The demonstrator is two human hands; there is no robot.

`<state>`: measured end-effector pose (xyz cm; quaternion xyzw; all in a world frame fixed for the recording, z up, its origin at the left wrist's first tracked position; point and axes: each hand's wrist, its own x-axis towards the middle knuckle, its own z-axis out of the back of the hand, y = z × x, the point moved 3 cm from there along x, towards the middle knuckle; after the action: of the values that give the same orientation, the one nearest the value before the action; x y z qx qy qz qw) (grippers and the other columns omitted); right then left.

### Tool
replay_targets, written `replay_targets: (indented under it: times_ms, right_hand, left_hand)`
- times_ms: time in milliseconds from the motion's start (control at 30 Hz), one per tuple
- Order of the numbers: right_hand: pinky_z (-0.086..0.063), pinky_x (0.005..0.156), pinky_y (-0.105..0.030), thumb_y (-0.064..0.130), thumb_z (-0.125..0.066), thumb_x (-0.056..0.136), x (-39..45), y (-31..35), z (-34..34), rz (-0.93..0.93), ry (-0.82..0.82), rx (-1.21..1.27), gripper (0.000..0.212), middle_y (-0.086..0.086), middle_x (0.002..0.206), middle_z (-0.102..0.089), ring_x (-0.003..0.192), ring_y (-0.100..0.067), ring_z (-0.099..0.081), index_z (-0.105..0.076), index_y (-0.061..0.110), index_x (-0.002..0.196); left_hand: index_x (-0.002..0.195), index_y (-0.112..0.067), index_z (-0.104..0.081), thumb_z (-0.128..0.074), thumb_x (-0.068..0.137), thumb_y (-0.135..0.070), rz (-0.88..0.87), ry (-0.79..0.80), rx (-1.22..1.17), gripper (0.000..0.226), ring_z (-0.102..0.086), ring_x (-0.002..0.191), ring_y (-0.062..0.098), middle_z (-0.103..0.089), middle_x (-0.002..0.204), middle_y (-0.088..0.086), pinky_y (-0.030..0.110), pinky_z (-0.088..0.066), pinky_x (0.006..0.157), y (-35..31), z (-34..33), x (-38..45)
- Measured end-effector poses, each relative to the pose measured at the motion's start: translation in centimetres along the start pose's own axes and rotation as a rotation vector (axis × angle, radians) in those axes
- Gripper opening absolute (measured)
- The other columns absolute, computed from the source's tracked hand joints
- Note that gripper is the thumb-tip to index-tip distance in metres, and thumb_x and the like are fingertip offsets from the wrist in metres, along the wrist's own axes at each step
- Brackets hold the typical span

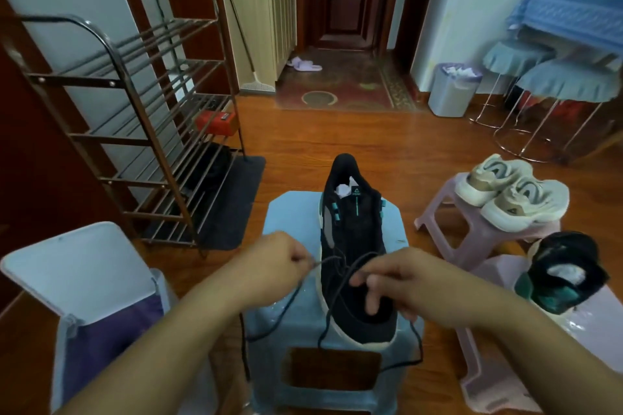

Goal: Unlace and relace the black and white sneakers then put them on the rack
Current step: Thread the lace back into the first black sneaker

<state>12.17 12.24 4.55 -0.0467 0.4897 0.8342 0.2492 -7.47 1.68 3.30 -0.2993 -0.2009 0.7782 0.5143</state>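
Note:
A black sneaker (354,239) with a white sole and teal accents stands on a light blue stool (290,226), toe toward me, white paper stuffed in its opening. Its dark lace (286,310) runs out of the lower eyelets and hangs in long loops over the stool's front. My left hand (276,266) pinches one lace strand just left of the shoe. My right hand (394,280) pinches the other strand over the toe area. The second black sneaker (566,269) lies on a pink stool at the right. The metal shoe rack (145,131) stands at the left.
A cream pair of sneakers (512,192) sits on another pink stool (448,222) at the right. A white lidded bin (81,276) stands at my near left. A dark mat (232,205) lies under the rack, with a red box (215,121) on a shelf.

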Motion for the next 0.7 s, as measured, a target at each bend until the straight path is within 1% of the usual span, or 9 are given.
replay_targets:
  times_ms: [33,67,100,233,367,500,567,633,700]
  right_hand:
    - [-0.043,0.057,-0.033,0.021,-0.045,0.108,0.2,-0.2,0.4,0.003,-0.080,0.039,0.023,-0.005,0.085,-0.075,0.056,-0.017,-0.052,-0.068,0.019,0.108]
    - [-0.041,0.056,-0.036,0.022,-0.043,0.108,0.4,-0.2,0.6,0.008,-0.154,0.093,0.025,-0.009,0.078,-0.073,0.053,-0.020,-0.050,-0.067,0.015,0.103]
    - [-0.039,0.056,-0.038,0.022,-0.042,0.108,0.6,0.0,0.6,0.014,-0.208,0.148,0.026,-0.010,0.073,-0.071,0.050,-0.022,-0.049,-0.065,0.012,0.099]
    - [-0.037,0.043,-0.025,0.022,-0.040,0.108,1.4,1.7,-1.8,0.063,-0.236,0.204,0.028,-0.007,0.062,-0.066,0.040,-0.013,-0.046,-0.060,0.011,0.093]
    - [-0.036,0.043,-0.026,0.023,-0.040,0.108,1.9,2.5,-2.5,0.093,-0.307,0.210,0.025,-0.004,0.062,-0.065,0.040,-0.012,-0.046,-0.061,0.016,0.097]
    - [-0.054,0.063,-0.030,0.023,-0.048,0.106,0.8,2.0,-1.5,0.000,-0.053,0.271,0.020,-0.005,0.091,-0.072,0.067,-0.017,-0.062,-0.059,0.021,0.122]
    - [-0.056,0.088,-0.035,0.030,-0.052,0.104,-0.5,1.3,-1.2,-0.040,0.163,-0.011,0.025,0.003,0.108,-0.072,0.089,-0.008,-0.067,-0.061,0.029,0.128]
    - [-0.051,0.099,-0.032,0.039,-0.057,0.100,-1.2,1.3,-0.8,0.001,0.249,-0.156,0.028,0.014,0.115,-0.070,0.106,0.000,-0.064,-0.065,0.036,0.127]
    - [-0.052,0.093,-0.025,0.034,-0.058,0.099,-0.8,1.6,0.4,0.042,0.022,-0.039,0.024,0.017,0.107,-0.072,0.101,0.000,-0.065,-0.068,0.036,0.121]
  left_hand:
    - [0.105,-0.024,-0.077,-0.059,0.101,-0.030,-0.016,-0.143,-0.055,0.019,-0.066,0.062,0.004,-0.060,0.054,-0.005,0.016,-0.031,0.042,-0.3,0.6,-0.3]
    - [0.114,-0.025,-0.075,-0.059,0.102,-0.028,-0.022,-0.245,-0.167,0.020,-0.050,0.038,0.003,-0.054,0.046,-0.010,0.013,-0.029,0.041,-0.8,1.0,-0.6]
    - [0.118,-0.025,-0.073,-0.061,0.101,-0.027,-0.012,-0.276,-0.322,0.020,-0.043,0.034,0.004,-0.046,0.041,-0.013,0.013,-0.030,0.041,-1.0,1.0,-0.7]
    - [0.113,-0.022,-0.076,-0.065,0.098,-0.029,0.064,-0.075,-0.805,0.020,-0.032,0.038,0.005,-0.038,0.046,-0.012,0.021,-0.026,0.042,-3.1,-1.1,-1.4]
    - [0.107,-0.011,-0.075,-0.061,0.101,-0.017,0.113,-0.136,-1.046,0.016,-0.041,0.034,0.001,-0.051,0.049,-0.011,0.014,-0.028,0.036,-4.4,-2.5,-1.8]
    - [0.094,-0.010,-0.068,-0.051,0.106,-0.021,0.123,-0.318,-1.225,0.024,-0.024,0.044,0.007,-0.056,0.076,0.002,0.018,-0.020,0.038,-2.0,-0.1,0.0]
    - [0.093,-0.009,-0.061,-0.043,0.109,-0.020,0.132,-0.326,-1.369,0.026,-0.021,0.042,0.007,-0.061,0.080,0.006,0.018,-0.017,0.036,-0.3,1.3,1.1]
    - [0.103,-0.006,-0.061,-0.042,0.110,-0.020,0.139,-0.263,-1.251,0.025,-0.024,0.042,0.006,-0.053,0.070,0.002,0.019,-0.015,0.037,0.6,1.6,1.7]
    - [0.112,-0.009,-0.067,-0.045,0.109,-0.019,0.134,-0.158,-0.956,0.024,-0.028,0.045,0.006,-0.048,0.070,-0.001,0.019,-0.017,0.040,0.7,0.8,2.0]
